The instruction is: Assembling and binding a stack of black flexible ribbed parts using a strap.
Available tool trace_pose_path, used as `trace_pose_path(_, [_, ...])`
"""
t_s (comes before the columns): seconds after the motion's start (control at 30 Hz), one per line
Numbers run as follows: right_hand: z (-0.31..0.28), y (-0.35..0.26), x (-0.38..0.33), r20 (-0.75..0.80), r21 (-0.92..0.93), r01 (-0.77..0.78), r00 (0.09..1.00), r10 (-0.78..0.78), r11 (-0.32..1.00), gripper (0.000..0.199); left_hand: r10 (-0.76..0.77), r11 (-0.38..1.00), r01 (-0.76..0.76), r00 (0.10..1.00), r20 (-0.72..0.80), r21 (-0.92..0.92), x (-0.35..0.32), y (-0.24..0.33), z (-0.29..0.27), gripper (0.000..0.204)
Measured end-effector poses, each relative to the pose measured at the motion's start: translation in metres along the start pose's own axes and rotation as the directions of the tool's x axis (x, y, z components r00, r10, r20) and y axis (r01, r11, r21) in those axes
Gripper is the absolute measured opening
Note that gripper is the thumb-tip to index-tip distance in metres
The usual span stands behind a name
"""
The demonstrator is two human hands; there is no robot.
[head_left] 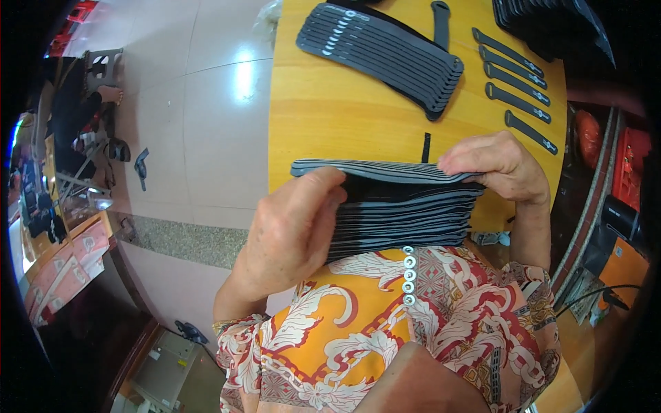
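We saw two hands at work in front of a bright shirt (358, 313) with leaf shapes on it. The left hand (286, 224) was curled tight and gripped a bunch of thin grey straps (392, 172) near its left end. The right hand (506, 165) pinched the same bunch at its right end, with its fingers over the top. The bunch was stretched from one hand to the other, and it sagged a bit in the middle.

Just under it we saw a thick pile of dark straps (406, 219), close to the shirt. We couldn't tell if the left hand touched that pile too, because the hand hid its left end.

Past the hands was a yellow table (323, 110). On it we saw a big fan of dark straps (379, 60), each a little over the next. One lone strap (441, 26) lay by the fan, and a small black piece (426, 147) lay nearer to the hands. On the right, five single straps (517, 85) lay slanted in a row. Behind them, at the far right corner, we saw another dark heap (540, 24).
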State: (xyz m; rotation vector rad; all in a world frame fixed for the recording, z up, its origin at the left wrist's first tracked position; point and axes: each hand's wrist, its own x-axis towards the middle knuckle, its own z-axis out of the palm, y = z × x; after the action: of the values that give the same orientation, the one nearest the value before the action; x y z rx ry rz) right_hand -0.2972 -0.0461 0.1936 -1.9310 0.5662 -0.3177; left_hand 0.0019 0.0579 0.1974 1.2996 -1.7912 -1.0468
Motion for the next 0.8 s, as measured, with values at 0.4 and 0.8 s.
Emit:
trace_pose_path(0.4, [0.003,0.000,0.001,-0.004,0.043,0.000,1.000,0.001,0.999,0.027,-0.382,0.826,0.284,0.917,-0.114,-0.487,-0.023,-0.032,-0.002,0.029])
trace_pose_path(0.8, [-0.001,0.004,0.002,0.043,0.047,0.015,0.999,-0.017,0.999,0.028,-0.470,0.746,0.379,0.882,-0.029,-0.547,-0.022,-0.041,-0.007,0.025])
